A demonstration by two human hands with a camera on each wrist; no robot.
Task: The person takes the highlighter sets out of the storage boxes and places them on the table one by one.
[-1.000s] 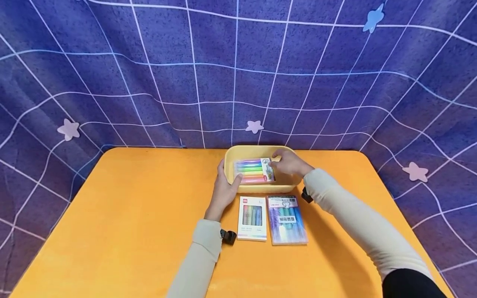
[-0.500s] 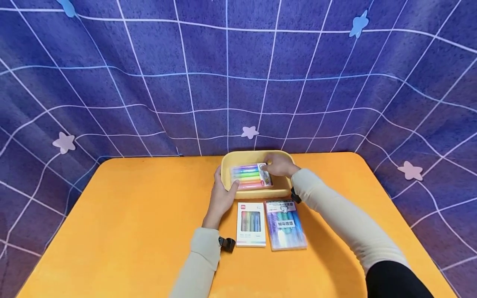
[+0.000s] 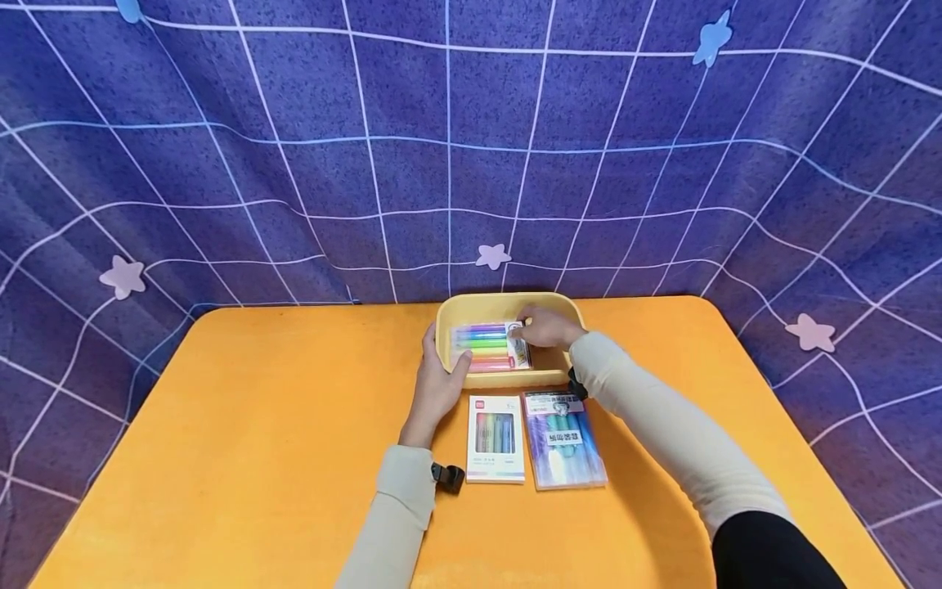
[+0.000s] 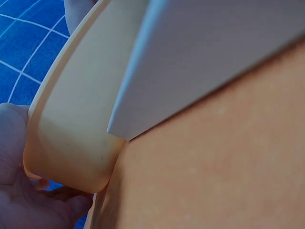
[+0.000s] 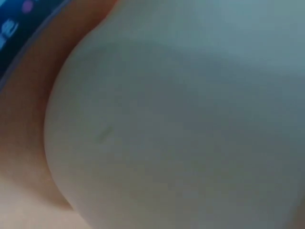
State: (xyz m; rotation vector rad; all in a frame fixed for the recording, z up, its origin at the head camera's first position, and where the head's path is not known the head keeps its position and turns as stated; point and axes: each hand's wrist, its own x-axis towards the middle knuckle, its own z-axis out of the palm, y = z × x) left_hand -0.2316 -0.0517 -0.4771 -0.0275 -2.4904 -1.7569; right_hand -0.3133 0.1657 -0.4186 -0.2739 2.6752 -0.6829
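A pale yellow plastic basket [image 3: 515, 379] stands near the table's far edge. Inside it, toward the left end, lies a clear pack of rainbow-coloured pens [image 3: 482, 346] with a white card at its right end. My left hand [image 3: 437, 384] grips the basket's left end, thumb over the rim; the left wrist view has its fingers around the outer wall [image 4: 71, 129]. Reaching in from the right, my right hand [image 3: 550, 327] pinches the pack's card end, some fingertips hidden. The right wrist view is mostly filled by the basket's blurred outer wall [image 5: 167, 133].
In front of the basket lie a white box of pens [image 3: 496, 466] and, to its right, a purple-blue pack of pens [image 3: 565, 470]. The orange table [image 3: 257, 442] ends at a blue gridded curtain [image 3: 331, 180] behind.
The pack of pens has shifted slightly left within the basket, with my right hand following it. My left hand keeps its grip on the basket. The head view has shifted a little.
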